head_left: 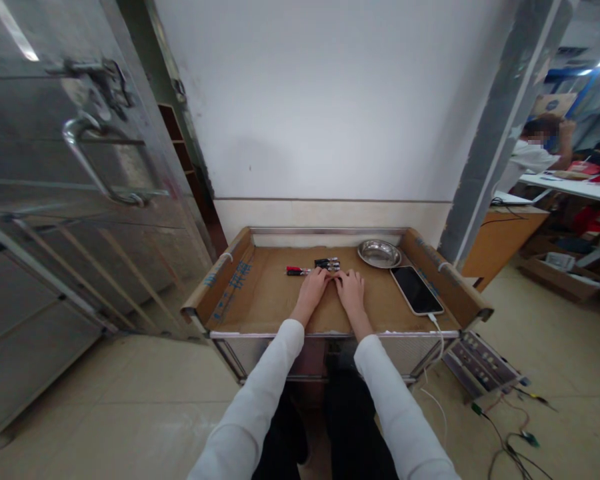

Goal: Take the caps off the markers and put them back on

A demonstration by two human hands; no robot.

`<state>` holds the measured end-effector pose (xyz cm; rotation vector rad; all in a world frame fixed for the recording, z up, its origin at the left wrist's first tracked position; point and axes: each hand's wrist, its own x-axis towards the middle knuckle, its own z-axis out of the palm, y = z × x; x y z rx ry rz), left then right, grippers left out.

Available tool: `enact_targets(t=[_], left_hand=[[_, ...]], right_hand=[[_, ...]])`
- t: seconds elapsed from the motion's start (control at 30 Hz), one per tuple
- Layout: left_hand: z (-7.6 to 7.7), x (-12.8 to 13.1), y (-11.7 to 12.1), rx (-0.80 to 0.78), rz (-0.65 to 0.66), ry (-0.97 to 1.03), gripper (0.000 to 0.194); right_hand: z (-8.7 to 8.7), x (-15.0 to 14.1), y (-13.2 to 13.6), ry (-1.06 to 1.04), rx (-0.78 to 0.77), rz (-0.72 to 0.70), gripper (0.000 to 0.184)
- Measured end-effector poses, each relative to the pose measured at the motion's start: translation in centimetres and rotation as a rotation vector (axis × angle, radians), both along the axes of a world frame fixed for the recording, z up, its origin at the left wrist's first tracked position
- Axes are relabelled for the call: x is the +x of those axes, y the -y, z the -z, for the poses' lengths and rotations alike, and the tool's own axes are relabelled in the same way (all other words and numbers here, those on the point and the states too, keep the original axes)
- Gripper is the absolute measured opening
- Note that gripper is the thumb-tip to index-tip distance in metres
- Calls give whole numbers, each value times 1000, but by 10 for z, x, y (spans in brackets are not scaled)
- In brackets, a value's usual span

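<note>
My left hand (314,288) and my right hand (351,291) meet over the middle of a cardboard-lined cart top (275,308). Both have their fingers curled in, with the fingertips nearly touching. Whatever lies between them is hidden or too small to name. Just beyond the fingertips is a small group of black pen-shaped pieces (326,261) with silvery ends. To the left of my left hand lie slim red and black pen-shaped pieces (297,271), side by side and partly covered by the fingers.
A round metal dish (379,253) sits at the back right of the cart top. In front of it lies a phone (417,290) with a white cable (439,340) hanging over the edge. Raised cardboard sides flank the surface. Another person (535,150) is far right.
</note>
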<state>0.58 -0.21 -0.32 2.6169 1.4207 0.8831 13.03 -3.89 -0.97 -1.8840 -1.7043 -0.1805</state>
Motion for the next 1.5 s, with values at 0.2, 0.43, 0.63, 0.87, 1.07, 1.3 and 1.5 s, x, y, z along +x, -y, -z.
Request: enact_targets(t=[0.2,0.43,0.63,0.87,1.07,1.3,1.5], left_hand=[[-2,0,2,-29,26,38,11],[-3,-2,3,-68,83,83,10],[-5,-2,5,-95,108,134,8],[-4,-1,6,-123,121,180,20],[-5,0,4,-71,176,196,21],[-5,-1,4,-37,142,255,21],[-6,-1,5,-77,99,267,19]], right_hand=[[4,2,-1,-25,16,-10,23],[7,8,-6,-190,42,-53,22],[6,10,-10,-444,122,-253,23],[-3,6,-4,-688,269,-268,25],[-4,5,-4,-719,370,-261,24],[-3,2,-6,-846,413,-311,20],[-5,1,-5,-829,445,-351,16]])
